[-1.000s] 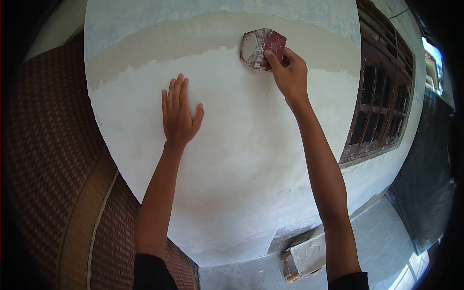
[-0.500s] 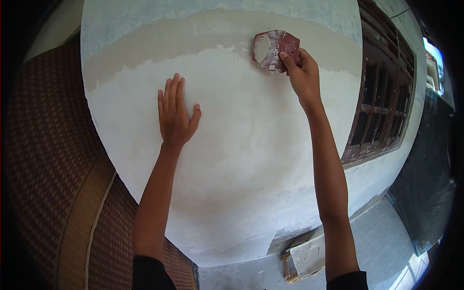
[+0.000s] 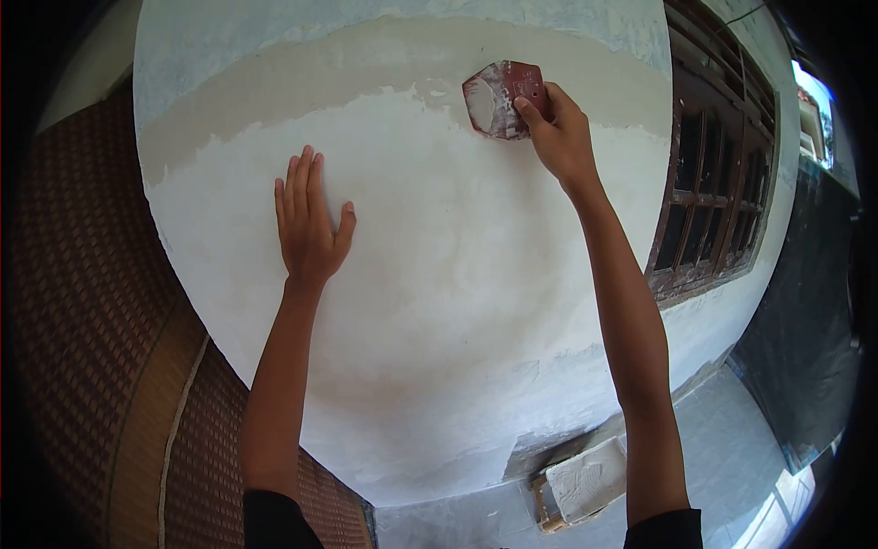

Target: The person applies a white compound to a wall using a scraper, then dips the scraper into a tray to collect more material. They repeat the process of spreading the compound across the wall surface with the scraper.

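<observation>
One red scraper (image 3: 498, 102), pinched by the fingers (image 3: 561, 101) of the right hand (image 3: 569, 146), lies against the wall (image 3: 439, 274) at the beige band (image 3: 302, 78), where light, even pressure is best (the left hand (image 3: 309, 240) rests flat, fingers slightly apart).

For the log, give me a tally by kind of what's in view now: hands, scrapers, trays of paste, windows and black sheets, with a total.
Hands: 2 (left hand, right hand)
Red scraper: 1
Tray of pale paste: 1
Barred window: 1
Black sheet: 1
Total: 6
</observation>
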`<state>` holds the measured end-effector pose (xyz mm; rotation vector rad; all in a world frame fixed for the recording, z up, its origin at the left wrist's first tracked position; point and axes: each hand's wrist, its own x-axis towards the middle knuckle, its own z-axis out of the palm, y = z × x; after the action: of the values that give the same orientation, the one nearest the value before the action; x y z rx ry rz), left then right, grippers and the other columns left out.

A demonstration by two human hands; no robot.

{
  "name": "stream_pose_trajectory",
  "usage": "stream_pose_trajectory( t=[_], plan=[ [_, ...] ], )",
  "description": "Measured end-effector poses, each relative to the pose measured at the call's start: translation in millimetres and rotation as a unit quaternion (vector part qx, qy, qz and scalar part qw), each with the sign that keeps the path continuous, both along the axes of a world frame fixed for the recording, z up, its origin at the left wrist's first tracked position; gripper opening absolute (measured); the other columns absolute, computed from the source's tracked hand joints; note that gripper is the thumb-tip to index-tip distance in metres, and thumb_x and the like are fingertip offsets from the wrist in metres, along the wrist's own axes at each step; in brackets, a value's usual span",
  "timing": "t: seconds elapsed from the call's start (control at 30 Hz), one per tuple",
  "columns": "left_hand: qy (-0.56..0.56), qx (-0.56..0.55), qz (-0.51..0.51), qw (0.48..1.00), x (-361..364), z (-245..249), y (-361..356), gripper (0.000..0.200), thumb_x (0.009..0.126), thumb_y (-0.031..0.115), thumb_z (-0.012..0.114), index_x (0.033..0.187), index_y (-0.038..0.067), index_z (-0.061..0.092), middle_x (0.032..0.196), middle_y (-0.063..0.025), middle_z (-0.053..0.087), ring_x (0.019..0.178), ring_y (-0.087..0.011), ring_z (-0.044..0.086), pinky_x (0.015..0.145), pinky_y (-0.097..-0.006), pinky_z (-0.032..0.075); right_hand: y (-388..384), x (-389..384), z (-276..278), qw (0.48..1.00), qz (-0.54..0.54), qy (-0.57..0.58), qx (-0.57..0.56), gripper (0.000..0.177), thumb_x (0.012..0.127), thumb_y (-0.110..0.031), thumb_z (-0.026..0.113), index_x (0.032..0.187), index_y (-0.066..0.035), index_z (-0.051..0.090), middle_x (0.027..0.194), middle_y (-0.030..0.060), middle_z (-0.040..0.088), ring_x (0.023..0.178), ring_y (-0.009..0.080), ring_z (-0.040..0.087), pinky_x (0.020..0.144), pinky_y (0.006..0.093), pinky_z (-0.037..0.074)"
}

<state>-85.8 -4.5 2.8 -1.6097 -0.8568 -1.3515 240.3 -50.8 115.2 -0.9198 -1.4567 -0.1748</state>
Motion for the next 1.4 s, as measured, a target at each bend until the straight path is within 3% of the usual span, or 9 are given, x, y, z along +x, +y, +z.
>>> stream_pose_trajectory(
  t=[0.2,0.3,0.4,0.53,0.73,0.93,1.0,1.13,1.4],
  plan=[
    [-0.002,0.006,0.003,1.000,1,-1,-1,0.073,0.090,0.018,0.058,0.157,0.004,0.031,0.164,-0.0130,0.032,0.154,-0.0326,0.025,0.125,-0.0556,0.015,12,50,2,0.987,0.044,0.137,0.073,0.033,0.100,-0.022,0.065,0.123,0.001,0.064,0.100,0.0135,0.073,0.088,0.0168,0.069,0.081,0.0331,0.054],
    [-0.001,0.005,0.006,1.000,1,1,0,0.073,0.090,0.018,0.058,0.157,0.004,0.031,0.164,-0.0130,0.032,0.154,-0.0325,0.025,0.125,-0.0552,0.015,17,29,-5,0.991,0.105,0.064,0.060,0.035,0.100,-0.025,0.066,0.123,0.001,0.062,0.098,0.0139,0.072,0.085,0.0166,0.068,0.079,0.0324,0.053],
    [0.002,0.003,0.010,1.000,-2,0,1,0.074,0.090,0.019,0.058,0.157,0.004,0.031,0.164,-0.0130,0.032,0.154,-0.0325,0.025,0.125,-0.0548,0.015,11,12,-7,0.999,-0.024,0.018,0.035,0.033,0.100,-0.021,0.064,0.122,0.002,0.061,0.096,0.0163,0.073,0.082,0.0218,0.069,0.080,0.0361,0.053],
    [-0.002,0.000,0.017,1.000,0,0,0,0.074,0.091,0.020,0.057,0.158,0.005,0.031,0.164,-0.0130,0.032,0.154,-0.0326,0.025,0.125,-0.0547,0.015,12,49,-6,0.986,-0.057,0.112,0.110,0.032,0.100,-0.015,0.062,0.125,0.005,0.060,0.100,0.0179,0.074,0.084,0.0209,0.072,0.077,0.0333,0.056],
    [-0.001,0.015,0.029,0.999,0,1,0,0.071,0.090,0.020,0.059,0.155,0.003,0.036,0.162,-0.0139,0.037,0.153,-0.0314,0.030,0.125,-0.0537,0.019,4,1,-5,0.990,0.060,0.009,0.130,0.055,0.101,-0.016,0.062,0.152,-0.007,0.042,0.108,0.0217,0.072,0.097,0.0262,0.072,0.087,0.0385,0.055],
    [-0.005,0.000,0.013,1.000,1,0,0,0.073,0.090,0.019,0.057,0.157,0.004,0.031,0.164,-0.0132,0.032,0.154,-0.0331,0.025,0.125,-0.0555,0.015,15,39,-8,0.981,0.008,0.118,0.153,0.054,0.101,-0.012,0.061,0.150,-0.006,0.041,0.107,0.0188,0.073,0.092,0.0211,0.072,0.083,0.0343,0.057],
    [-0.006,0.003,0.021,1.000,2,-1,-2,0.072,0.090,0.019,0.059,0.156,0.003,0.033,0.163,-0.0136,0.034,0.154,-0.0321,0.027,0.125,-0.0543,0.017,20,39,-9,0.973,0.096,0.120,0.172,0.054,0.101,-0.014,0.062,0.151,-0.008,0.040,0.106,0.0184,0.074,0.090,0.0199,0.071,0.080,0.0341,0.057],
    [-0.001,0.010,0.029,1.000,0,0,0,0.072,0.090,0.019,0.060,0.155,0.003,0.036,0.163,-0.0138,0.035,0.153,-0.0310,0.028,0.125,-0.0531,0.019,9,-1,-9,0.987,0.072,0.002,0.143,0.054,0.102,-0.016,0.062,0.150,-0.012,0.039,0.103,0.0202,0.074,0.091,0.0239,0.073,0.079,0.0365,0.055],
    [-0.005,0.006,0.020,1.000,1,0,0,0.073,0.090,0.019,0.059,0.156,0.003,0.033,0.163,-0.0137,0.034,0.153,-0.0320,0.027,0.125,-0.0541,0.017,9,20,-9,0.980,0.088,0.089,0.155,0.053,0.101,-0.013,0.061,0.149,-0.007,0.039,0.099,0.0178,0.075,0.086,0.0196,0.073,0.076,0.0346,0.057]
  ],
)
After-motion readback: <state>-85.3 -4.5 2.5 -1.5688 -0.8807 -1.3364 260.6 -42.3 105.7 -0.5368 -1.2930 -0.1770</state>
